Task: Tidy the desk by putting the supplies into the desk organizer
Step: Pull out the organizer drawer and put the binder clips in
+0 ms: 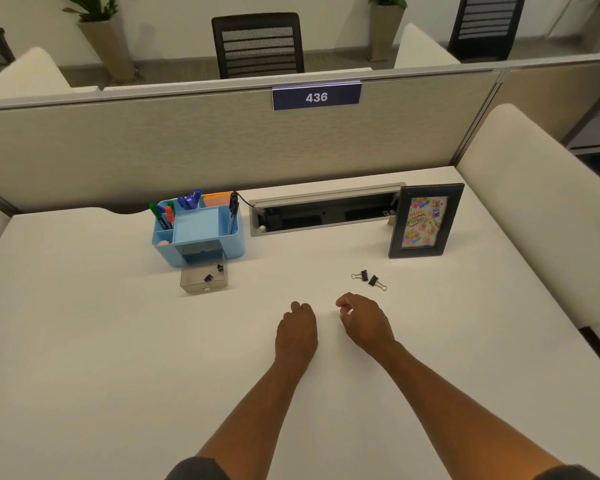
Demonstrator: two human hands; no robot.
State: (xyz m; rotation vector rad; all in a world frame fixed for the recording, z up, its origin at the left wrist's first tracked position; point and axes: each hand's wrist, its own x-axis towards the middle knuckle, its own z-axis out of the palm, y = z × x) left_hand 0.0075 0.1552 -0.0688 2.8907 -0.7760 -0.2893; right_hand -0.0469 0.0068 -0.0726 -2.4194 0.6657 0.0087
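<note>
The blue desk organizer point(234, 249) stands at the back left of the white desk point(118, 341), with markers point(187, 201), a pen and sticky notes in it. Its grey clear drawer point(201, 288) is pulled out in front, with two black binder clips point(212, 273) inside. Two more black binder clips point(368, 279) lie on the desk to the right. My right hand point(364, 320) hovers just short of them, fingers loosely curled, holding nothing I can see. Beside it my left hand point(297, 327) lies on the desk as a fist; nothing shows in it.
A black picture frame point(425, 220) with a birthday card stands at the back right. An open cable trough point(326, 213) runs along the back edge in front of the partition wall point(187, 143). Cream side panels point(534, 209) bound the desk on both sides.
</note>
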